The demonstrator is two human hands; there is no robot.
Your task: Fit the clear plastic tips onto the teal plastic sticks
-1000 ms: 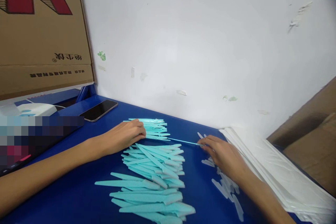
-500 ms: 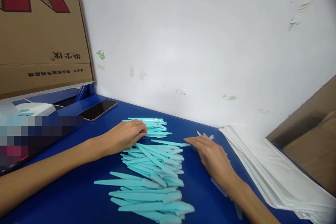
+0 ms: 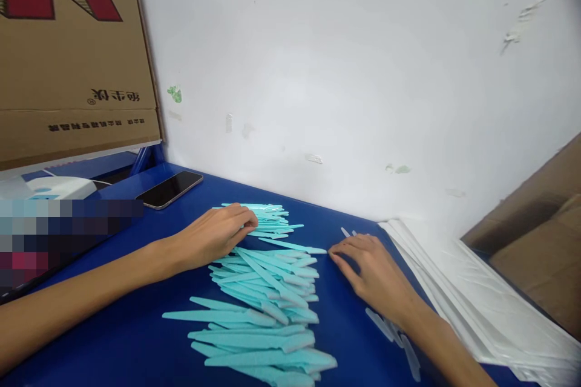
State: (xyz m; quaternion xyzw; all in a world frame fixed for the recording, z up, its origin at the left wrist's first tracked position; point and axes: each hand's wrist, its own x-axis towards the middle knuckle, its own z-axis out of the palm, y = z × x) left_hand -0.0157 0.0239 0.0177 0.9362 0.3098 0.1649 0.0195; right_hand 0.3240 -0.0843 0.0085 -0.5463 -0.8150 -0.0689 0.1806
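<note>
My left hand (image 3: 229, 230) is closed, fingertips curled onto the left ends of the far bundle of turquoise eyebrow razors (image 3: 272, 217); one razor juts out to the right from there. My right hand (image 3: 374, 269) is held in a pinch at the right end of a single turquoise razor (image 3: 293, 246), which lies between the far bundle and the middle pile. Whatever is between these fingertips is too small to make out. Nearer to me are the middle razor pile (image 3: 276, 281) and the front pile (image 3: 263, 338). Clear narrow covers (image 3: 380, 323) lie beside my right wrist.
A smartphone (image 3: 170, 189) lies on the blue table (image 3: 122, 320) at the back left. White plastic sheets or bags (image 3: 472, 302) are stacked along the right. A white wall stands behind; cardboard boxes (image 3: 72, 66) flank both sides.
My right hand has shifted slightly right and down, off the single razor's end, uncovering clear pieces by the wrist. The left hand and one far razor have slid slightly right.
</note>
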